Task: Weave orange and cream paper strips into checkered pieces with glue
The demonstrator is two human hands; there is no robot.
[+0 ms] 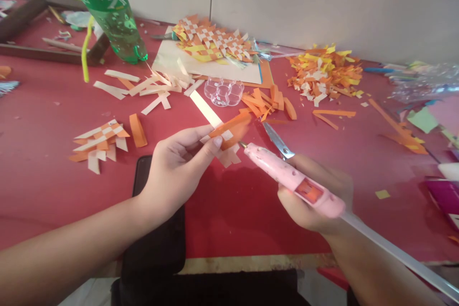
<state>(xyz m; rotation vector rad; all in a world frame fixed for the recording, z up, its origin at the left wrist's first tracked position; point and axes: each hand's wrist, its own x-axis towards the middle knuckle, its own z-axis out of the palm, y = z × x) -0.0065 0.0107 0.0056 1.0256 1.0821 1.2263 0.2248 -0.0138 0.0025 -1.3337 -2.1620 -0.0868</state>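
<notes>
My left hand (175,167) pinches a small woven piece of orange and white paper strips (229,135) between thumb and fingers. One long white strip (206,109) sticks out of it toward the back. Gripped in my right hand (311,191) is a pink hot glue gun (292,174), a clear glue stick (398,244) trailing from its rear. Its metal nozzle is close by the woven piece's right edge; whether they touch I cannot tell. Scissors blades (278,141) project beyond the right hand, their handles hidden behind it.
A green bottle (111,9) stands back left beside a dark frame (46,52). White strips (158,86), orange strips (267,100), a clear flower-shaped palette (224,92) and a paper pile (324,74) lie behind my hands. Left are another woven piece (103,141) and a black phone (158,239).
</notes>
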